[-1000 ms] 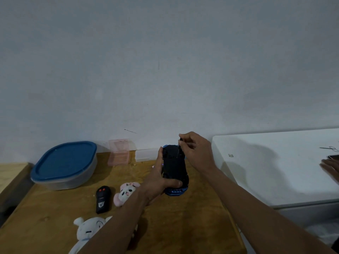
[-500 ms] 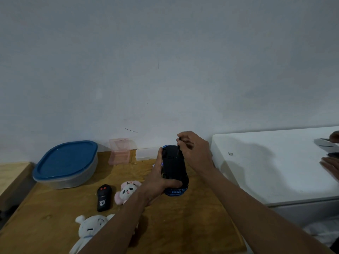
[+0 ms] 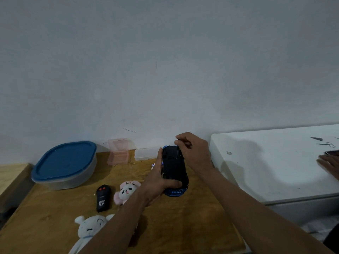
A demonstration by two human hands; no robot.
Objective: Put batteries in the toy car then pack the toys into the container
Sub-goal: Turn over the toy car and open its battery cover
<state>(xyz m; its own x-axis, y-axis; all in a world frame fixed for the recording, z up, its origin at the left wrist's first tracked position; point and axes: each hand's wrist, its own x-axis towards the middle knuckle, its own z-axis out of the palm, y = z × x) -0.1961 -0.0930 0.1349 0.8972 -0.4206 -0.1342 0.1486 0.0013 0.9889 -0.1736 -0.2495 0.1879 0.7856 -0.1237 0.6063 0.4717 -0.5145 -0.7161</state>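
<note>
My left hand (image 3: 159,182) grips a blue toy car (image 3: 174,169) held upside down above the wooden table (image 3: 192,226), its black underside facing me. My right hand (image 3: 192,153) has its fingers curled and pinched at the car's far end; what they pinch is too small to tell. A grey container with a blue lid (image 3: 64,165) stands shut at the back left. A black remote (image 3: 103,197), a pink plush (image 3: 127,192) and a white plush (image 3: 89,230) lie on the table near my left arm.
A small open pink plastic box (image 3: 119,153) stands against the wall. A white surface (image 3: 275,165) adjoins the table on the right, with scissors (image 3: 325,143) and another person's hand (image 3: 330,166) at its far right edge.
My right hand has shifted slightly at the car's far end. The other person's hand on the right has pulled back, uncovering the scissors.
</note>
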